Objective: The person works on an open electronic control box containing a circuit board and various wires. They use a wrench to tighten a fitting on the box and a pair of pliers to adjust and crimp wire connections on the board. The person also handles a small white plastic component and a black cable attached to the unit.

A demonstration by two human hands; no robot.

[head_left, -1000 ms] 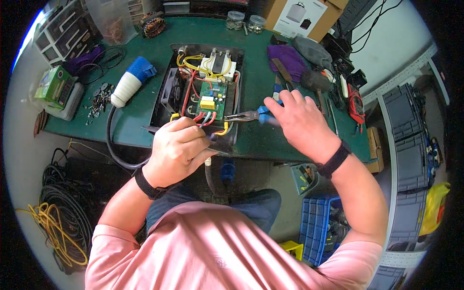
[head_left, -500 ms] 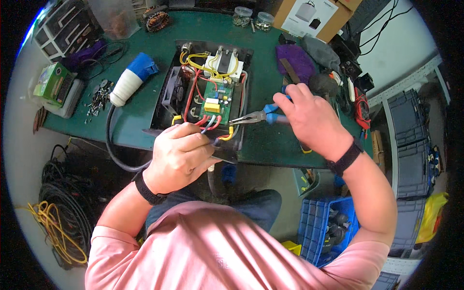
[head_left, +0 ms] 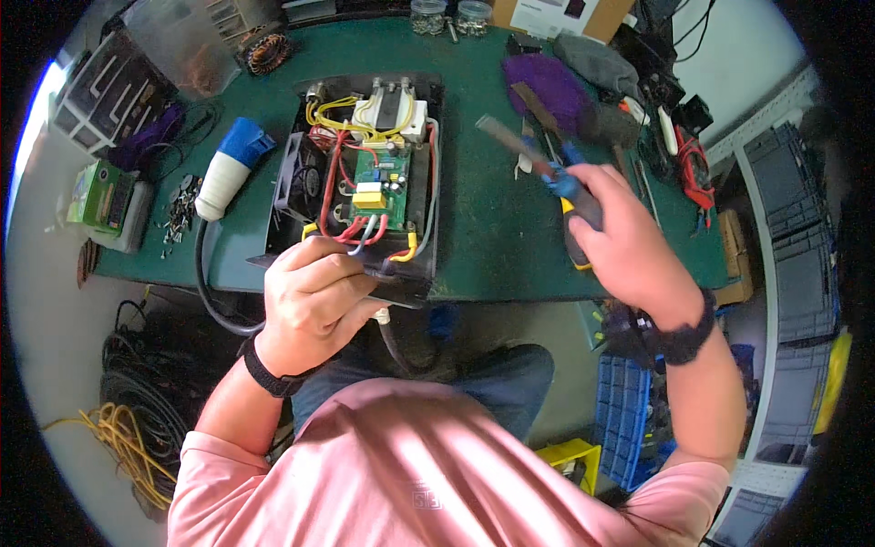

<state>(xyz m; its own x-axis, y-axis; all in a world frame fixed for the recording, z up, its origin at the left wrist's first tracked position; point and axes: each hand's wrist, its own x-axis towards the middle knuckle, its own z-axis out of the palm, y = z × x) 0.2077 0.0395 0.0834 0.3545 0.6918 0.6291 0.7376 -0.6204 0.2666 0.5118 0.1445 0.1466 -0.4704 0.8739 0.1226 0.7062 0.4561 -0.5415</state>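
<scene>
My left hand [head_left: 314,287] is closed at the front edge of an opened black housing [head_left: 419,283], pinching a bluish-grey wire [head_left: 365,239]. Inside the housing are a green circuit board [head_left: 394,173], a black fan [head_left: 293,173], and red and yellow wires. A yellow-sleeved wire end [head_left: 412,242] stands right of the pinched wire. Over the tools on the right, my right hand [head_left: 620,219] is closed around blue-handled long-nose pliers [head_left: 558,180], their jaws smeared by motion. Beneath that hand lies a tool with a black and yellow handle [head_left: 576,239].
Left of the housing lies a blue and white industrial plug [head_left: 228,169] on a black cable, beside loose screws [head_left: 182,210]. A purple cloth bundle [head_left: 547,91] and a red-handled tool [head_left: 694,178] lie at right. Jars [head_left: 474,18] stand at the back.
My right hand has drawn the pliers away from the housing's wires to the tools at right, and their jaws now point up and left. The left hand keeps its pinch at the wire.
</scene>
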